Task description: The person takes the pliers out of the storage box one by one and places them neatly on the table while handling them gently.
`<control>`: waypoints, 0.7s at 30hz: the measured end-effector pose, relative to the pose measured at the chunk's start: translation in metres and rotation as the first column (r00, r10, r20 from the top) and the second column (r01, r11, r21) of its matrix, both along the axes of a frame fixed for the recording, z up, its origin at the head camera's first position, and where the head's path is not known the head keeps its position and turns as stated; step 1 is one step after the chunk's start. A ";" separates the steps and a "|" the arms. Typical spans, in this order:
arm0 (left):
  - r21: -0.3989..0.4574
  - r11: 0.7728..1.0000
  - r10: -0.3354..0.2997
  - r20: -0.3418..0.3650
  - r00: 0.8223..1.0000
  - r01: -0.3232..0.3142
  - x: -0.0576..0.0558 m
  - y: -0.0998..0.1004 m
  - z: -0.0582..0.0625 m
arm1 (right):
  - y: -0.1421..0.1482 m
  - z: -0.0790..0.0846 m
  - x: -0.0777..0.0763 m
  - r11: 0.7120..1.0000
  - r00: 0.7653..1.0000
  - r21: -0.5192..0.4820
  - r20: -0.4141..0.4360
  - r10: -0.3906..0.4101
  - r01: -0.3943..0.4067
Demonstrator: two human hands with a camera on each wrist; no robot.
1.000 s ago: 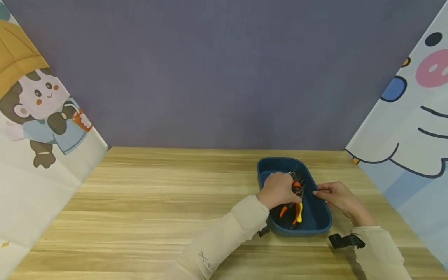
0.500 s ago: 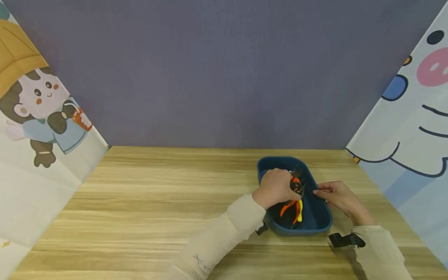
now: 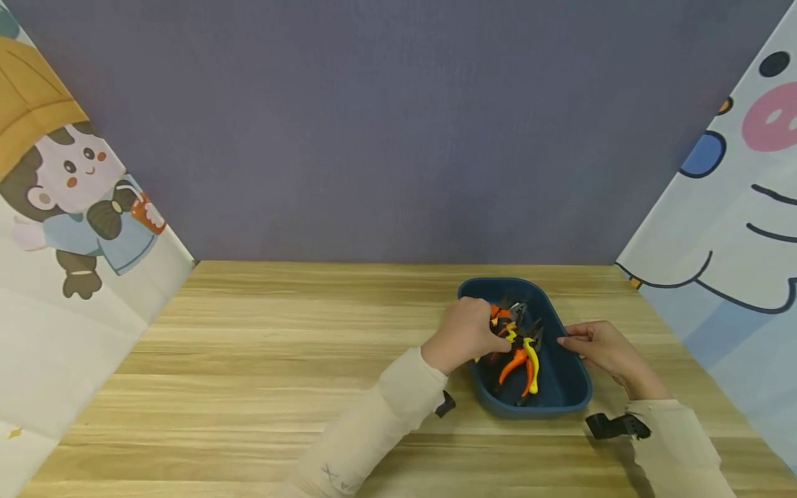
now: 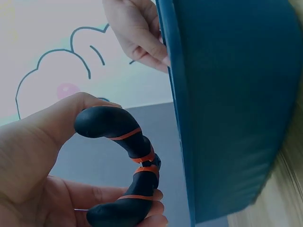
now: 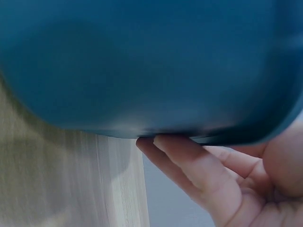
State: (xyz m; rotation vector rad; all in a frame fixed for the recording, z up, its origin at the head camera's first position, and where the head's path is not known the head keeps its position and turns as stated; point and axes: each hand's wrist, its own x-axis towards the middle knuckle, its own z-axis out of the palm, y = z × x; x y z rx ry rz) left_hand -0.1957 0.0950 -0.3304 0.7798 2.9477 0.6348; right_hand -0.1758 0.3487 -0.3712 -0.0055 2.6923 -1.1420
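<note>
My left hand is above the left rim of a dark blue plastic bin. In the left wrist view it grips pliers by their black handles with orange bands; their jaws are hidden there. More pliers lie in the bin, among them a pair with orange handles and one with a yellow handle. The right hand pinches the bin's right rim, thumb on the inside and fingers against the outer wall.
The bin stands on a wood-grain table, toward its right side. A grey panel rises behind the table. Printed cartoon panels flank it on the left and right. Black wrist cameras sit below both hands.
My left hand has moved left from the bin's middle to its left rim, bringing pliers with it. More of the tools inside show now. The right hand has stayed on the rim.
</note>
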 end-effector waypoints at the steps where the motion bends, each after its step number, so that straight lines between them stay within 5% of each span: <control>1: 0.004 1.000 0.010 0.010 1.000 -0.010 0.000 -0.002 0.000 | 0.000 0.000 0.000 1.000 1.000 0.000 0.000 0.000 0.000; 21: 0.098 0.991 0.086 0.030 0.996 -0.088 -0.001 -0.054 -0.007 | 0.000 0.000 -0.002 1.000 1.000 0.019 0.002 0.008 -0.008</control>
